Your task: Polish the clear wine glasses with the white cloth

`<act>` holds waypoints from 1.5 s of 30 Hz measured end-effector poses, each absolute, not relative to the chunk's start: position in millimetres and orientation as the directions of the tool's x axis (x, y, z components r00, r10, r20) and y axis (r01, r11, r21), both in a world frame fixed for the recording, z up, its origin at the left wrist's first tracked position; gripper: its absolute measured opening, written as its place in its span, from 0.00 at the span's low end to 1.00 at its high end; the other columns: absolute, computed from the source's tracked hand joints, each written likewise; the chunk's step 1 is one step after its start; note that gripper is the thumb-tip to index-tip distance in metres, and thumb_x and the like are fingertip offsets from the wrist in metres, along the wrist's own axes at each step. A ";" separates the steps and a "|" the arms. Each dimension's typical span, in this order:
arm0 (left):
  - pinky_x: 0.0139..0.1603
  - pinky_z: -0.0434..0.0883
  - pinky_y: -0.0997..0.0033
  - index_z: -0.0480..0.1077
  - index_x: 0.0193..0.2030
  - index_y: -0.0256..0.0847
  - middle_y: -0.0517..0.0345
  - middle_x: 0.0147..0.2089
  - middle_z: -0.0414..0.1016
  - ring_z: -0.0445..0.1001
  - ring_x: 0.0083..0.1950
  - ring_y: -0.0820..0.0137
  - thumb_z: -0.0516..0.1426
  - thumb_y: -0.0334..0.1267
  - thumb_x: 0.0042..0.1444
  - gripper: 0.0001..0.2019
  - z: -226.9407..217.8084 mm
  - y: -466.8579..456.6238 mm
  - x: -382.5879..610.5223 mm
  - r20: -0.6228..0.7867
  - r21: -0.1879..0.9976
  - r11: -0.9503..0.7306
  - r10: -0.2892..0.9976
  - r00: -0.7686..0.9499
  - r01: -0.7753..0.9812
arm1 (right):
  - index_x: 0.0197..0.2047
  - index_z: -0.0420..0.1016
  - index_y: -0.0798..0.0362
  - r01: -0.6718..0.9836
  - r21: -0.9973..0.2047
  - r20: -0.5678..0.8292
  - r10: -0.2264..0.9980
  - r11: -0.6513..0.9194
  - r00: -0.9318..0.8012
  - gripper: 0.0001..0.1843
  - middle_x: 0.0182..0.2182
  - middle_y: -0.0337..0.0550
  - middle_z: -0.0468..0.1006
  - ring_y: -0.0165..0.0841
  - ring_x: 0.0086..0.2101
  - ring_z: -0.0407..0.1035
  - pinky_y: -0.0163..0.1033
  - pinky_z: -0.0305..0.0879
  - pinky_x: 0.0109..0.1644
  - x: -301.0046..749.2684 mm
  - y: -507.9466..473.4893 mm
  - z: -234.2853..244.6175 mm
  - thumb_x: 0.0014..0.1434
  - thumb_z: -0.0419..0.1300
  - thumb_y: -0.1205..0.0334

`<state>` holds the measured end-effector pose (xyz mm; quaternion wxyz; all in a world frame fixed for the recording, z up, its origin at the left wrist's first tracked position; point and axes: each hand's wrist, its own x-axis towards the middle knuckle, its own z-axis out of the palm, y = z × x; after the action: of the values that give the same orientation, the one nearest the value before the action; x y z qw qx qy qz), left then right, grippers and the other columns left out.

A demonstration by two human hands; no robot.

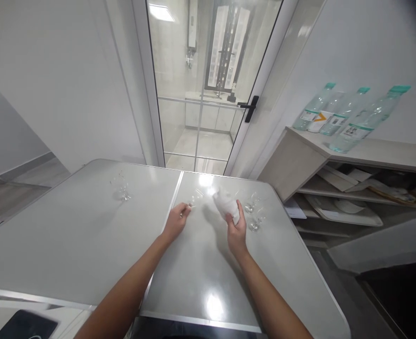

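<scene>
My left hand (177,221) is closed on the stem of a clear wine glass (195,197) that it holds over the grey table (87,245). My right hand (236,228) grips a crumpled white cloth (225,205), which is pressed against that glass. Two more clear glasses (254,214) stand just right of my right hand. Another clear glass (122,188) stands alone at the far left of the table.
A glass door with a black handle (249,107) stands behind the table. To the right, a wooden shelf unit (335,155) carries three plastic water bottles (349,117) on top and papers below. A dark object (24,325) lies at the lower left.
</scene>
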<state>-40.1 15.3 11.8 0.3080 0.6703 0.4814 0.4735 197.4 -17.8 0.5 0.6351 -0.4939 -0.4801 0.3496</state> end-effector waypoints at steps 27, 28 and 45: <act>0.24 0.44 0.75 0.59 0.26 0.38 0.64 0.29 0.52 0.49 0.23 0.81 0.69 0.49 0.53 0.24 15.0 -3.4 -30.8 -0.195 0.763 0.636 0.399 0.896 -0.117 | 0.59 0.76 0.45 -0.675 -0.731 0.096 0.963 -0.103 -0.251 0.44 0.60 0.51 0.77 0.46 0.49 0.76 0.48 0.74 0.52 179.6 -37.0 1.3 0.39 0.82 0.50; 0.24 0.45 0.75 0.59 0.26 0.38 0.64 0.29 0.53 0.49 0.23 0.81 0.69 0.49 0.53 0.24 15.3 -3.4 -31.0 -0.197 0.781 0.614 0.412 0.890 -0.112 | 0.58 0.76 0.45 -0.668 -0.737 0.097 0.961 -0.105 -0.259 0.44 0.60 0.51 0.77 0.46 0.49 0.76 0.48 0.74 0.52 181.0 -36.9 0.7 0.38 0.83 0.50; 0.30 0.73 0.64 0.58 0.27 0.42 0.67 0.24 0.53 0.54 0.22 0.76 0.59 0.58 0.61 0.24 20.4 -14.1 -3.6 -0.168 0.931 0.360 0.557 0.813 -0.054 | 0.54 0.77 0.44 -0.742 -0.666 0.037 0.990 -0.077 -0.136 0.40 0.47 0.44 0.83 0.42 0.44 0.77 0.45 0.75 0.46 178.3 -28.2 -0.9 0.38 0.81 0.47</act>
<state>-3.6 -14.1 20.4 0.7900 0.5317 0.2366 0.1932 178.3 -28.2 -0.9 0.6187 -0.2216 -0.2803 0.6997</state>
